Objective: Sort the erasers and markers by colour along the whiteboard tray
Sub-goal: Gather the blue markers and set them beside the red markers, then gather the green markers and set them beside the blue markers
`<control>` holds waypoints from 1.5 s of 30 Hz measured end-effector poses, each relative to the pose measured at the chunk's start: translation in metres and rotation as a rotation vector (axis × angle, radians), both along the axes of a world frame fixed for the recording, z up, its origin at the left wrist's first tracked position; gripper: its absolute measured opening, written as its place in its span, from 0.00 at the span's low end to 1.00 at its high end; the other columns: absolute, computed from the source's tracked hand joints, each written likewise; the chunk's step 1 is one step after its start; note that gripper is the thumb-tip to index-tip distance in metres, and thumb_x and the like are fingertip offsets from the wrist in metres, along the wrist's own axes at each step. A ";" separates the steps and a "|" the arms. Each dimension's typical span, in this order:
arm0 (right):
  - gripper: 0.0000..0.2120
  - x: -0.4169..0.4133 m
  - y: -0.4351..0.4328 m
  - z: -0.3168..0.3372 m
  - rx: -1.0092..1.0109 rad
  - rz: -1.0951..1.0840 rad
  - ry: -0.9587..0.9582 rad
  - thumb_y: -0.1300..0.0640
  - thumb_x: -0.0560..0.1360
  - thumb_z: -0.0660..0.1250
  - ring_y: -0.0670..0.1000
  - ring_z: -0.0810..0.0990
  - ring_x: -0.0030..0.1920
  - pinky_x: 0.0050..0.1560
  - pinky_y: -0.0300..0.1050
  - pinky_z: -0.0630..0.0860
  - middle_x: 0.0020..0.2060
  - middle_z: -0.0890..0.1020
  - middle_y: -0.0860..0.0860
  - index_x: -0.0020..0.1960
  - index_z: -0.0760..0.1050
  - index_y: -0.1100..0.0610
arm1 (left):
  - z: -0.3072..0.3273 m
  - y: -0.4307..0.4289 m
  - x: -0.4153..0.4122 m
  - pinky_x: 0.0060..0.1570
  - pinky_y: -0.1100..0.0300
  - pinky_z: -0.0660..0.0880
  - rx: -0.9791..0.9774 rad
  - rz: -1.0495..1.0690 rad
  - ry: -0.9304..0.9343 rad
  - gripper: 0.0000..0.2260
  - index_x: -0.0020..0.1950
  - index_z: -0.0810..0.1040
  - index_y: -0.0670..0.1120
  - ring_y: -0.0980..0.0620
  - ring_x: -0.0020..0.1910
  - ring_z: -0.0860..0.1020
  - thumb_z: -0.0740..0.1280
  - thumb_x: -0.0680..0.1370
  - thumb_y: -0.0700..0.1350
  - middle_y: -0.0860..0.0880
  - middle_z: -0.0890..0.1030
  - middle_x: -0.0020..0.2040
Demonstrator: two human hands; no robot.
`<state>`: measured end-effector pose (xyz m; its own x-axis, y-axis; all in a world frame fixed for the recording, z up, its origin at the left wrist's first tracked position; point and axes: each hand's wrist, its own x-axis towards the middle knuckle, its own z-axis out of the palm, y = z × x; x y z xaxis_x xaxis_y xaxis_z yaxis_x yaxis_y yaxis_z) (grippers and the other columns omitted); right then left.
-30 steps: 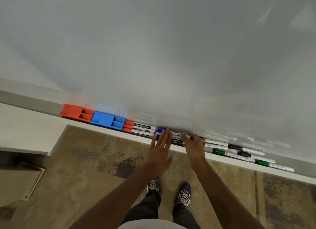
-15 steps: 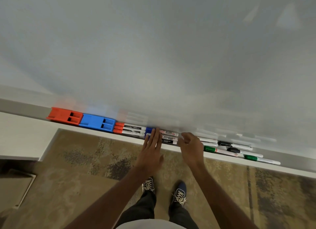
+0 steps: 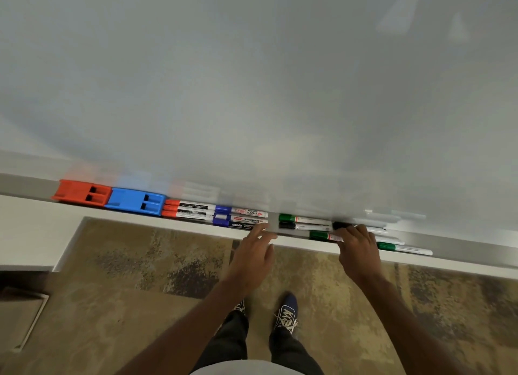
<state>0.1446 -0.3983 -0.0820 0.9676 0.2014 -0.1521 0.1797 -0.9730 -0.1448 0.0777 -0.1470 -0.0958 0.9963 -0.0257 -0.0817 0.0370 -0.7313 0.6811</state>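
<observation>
The red eraser (image 3: 82, 194) and blue eraser (image 3: 136, 204) sit at the tray's (image 3: 462, 248) left end, red markers (image 3: 188, 210) and blue markers (image 3: 239, 218) beside them. The left hand (image 3: 253, 258) hovers with fingers loosely spread; the right hand (image 3: 358, 250) pinches a black marker (image 3: 340, 225) among the green markers (image 3: 304, 220). Dragging it could likely nudge neighbours off the narrow ledge onto the carpet (image 3: 140, 276)

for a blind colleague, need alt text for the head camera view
Two bare hands reach to a whiteboard tray: left hand beside blue markers, right hand over green and black markers. Far left sit a red eraser, blue eraser and red markers.
</observation>
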 end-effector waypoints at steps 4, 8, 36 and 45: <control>0.17 0.006 -0.008 -0.001 0.020 0.034 0.047 0.68 0.69 0.72 0.60 0.75 0.55 0.53 0.55 0.71 0.50 0.83 0.55 0.56 0.81 0.58 | 0.001 -0.016 -0.004 0.57 0.73 0.68 -0.031 0.024 -0.041 0.10 0.60 0.79 0.43 0.59 0.58 0.71 0.61 0.81 0.41 0.48 0.75 0.64; 0.15 0.009 -0.008 0.000 0.070 0.056 0.075 0.68 0.70 0.71 0.60 0.75 0.55 0.53 0.55 0.70 0.50 0.82 0.54 0.55 0.81 0.56 | 0.001 -0.026 -0.005 0.49 0.78 0.66 -0.054 0.074 -0.001 0.10 0.59 0.79 0.44 0.57 0.54 0.75 0.61 0.81 0.41 0.49 0.77 0.58; 0.28 0.006 0.007 -0.009 0.165 0.259 0.009 0.73 0.67 0.65 0.59 0.71 0.60 0.62 0.57 0.72 0.61 0.74 0.58 0.67 0.69 0.60 | -0.001 -0.049 0.052 0.33 0.59 0.72 0.551 -0.094 0.087 0.14 0.58 0.78 0.46 0.50 0.37 0.82 0.73 0.73 0.42 0.47 0.81 0.55; 0.30 -0.003 -0.036 -0.002 0.210 0.123 -0.079 0.76 0.62 0.66 0.61 0.75 0.57 0.55 0.58 0.74 0.57 0.78 0.59 0.63 0.75 0.62 | 0.005 -0.052 0.061 0.28 0.57 0.74 0.691 -0.268 0.091 0.20 0.57 0.79 0.44 0.48 0.33 0.82 0.77 0.66 0.38 0.46 0.81 0.53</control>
<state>0.1416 -0.4340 -0.0836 0.9410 0.3379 -0.0193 0.3141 -0.8930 -0.3222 0.1386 -0.1994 -0.0905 0.9515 -0.1798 -0.2496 -0.1686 -0.9835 0.0657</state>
